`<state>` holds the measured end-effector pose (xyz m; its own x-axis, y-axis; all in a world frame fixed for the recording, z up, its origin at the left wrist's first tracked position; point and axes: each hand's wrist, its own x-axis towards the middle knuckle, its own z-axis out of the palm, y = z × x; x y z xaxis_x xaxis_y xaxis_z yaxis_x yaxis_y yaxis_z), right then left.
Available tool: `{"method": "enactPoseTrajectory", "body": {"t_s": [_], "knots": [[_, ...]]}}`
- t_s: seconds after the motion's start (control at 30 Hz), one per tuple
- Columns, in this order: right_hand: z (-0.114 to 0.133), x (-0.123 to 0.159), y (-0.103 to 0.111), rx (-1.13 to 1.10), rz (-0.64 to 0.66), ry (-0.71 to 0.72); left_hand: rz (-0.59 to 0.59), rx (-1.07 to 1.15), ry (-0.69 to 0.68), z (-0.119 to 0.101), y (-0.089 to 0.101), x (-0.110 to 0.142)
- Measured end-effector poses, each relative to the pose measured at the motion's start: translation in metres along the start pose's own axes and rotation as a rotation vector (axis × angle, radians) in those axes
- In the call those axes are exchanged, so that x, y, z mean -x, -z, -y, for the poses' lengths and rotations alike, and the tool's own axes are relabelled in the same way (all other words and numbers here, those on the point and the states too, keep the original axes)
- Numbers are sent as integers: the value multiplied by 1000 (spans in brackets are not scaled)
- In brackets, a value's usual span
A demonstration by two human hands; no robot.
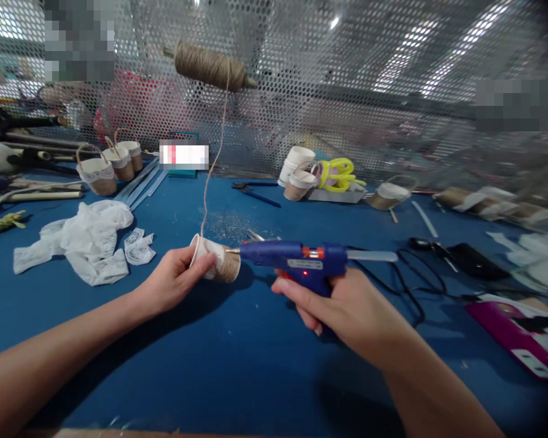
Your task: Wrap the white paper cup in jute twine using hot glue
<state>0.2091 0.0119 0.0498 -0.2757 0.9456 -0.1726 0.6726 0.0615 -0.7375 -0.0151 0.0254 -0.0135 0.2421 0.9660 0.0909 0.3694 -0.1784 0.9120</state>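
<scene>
**Thumb close to the nozzle, twine on the cup**

Our left hand [180, 274] is clamped on the cup [229, 267], thumb outside, the other fingers mostly hidden. Our right hand [342, 298] is wrapped around the handle of the glue gun [274, 251]; we cannot tell whether the trigger is squeezed. The cup is held tilted above the middle of the bench [237, 371], mouth towards the left edge, the nozzle [234, 250] at its side, touching or just beside it.

The gun's light is on, so we take the nozzle to be hot: a slip towards the left edge could burn our thumb, and too hard a squeeze could make the glue run.

Twine [218, 158] rises from the cup to a spool [205, 66] by the mesh [393, 115], beyond the far edge. If the spool snags, a tug could pull the twine out of place. Black cord [422, 310] loops towards the right edge; catching it might jerk our aim. Lace [94, 234] lies near the left edge, well apart from the nozzle.
</scene>
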Motion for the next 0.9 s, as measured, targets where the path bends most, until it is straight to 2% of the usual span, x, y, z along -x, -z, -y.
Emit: {"method": "enactPoseTrajectory", "body": {"t_s": [0.1,0.2,0.3,0.33,0.5,0.63,0.77,0.83,0.9], "knots": [[-9,-8,7,-138,-29,53,-33,45,21,1,0,-2],[-23,-23,16,-183,-263,35,-45,80,19,0,-1,-2],[-36,-43,24,18,-467,-58,-39,92,7,-2,-1,-2],[-40,-51,26,94,-472,-102,-35,95,2,-2,-1,-1],[-53,-82,29,157,-404,-191,-12,123,-29,-2,-2,0],[-60,-94,27,301,-440,-204,11,105,-43,-1,-4,2],[-45,-88,20,378,-465,-69,30,37,-49,-3,-7,4],[-25,-81,9,357,-372,59,43,4,-53,-5,-8,6],[-2,-73,-5,294,-214,178,53,-33,-69,-6,-8,7]]}}
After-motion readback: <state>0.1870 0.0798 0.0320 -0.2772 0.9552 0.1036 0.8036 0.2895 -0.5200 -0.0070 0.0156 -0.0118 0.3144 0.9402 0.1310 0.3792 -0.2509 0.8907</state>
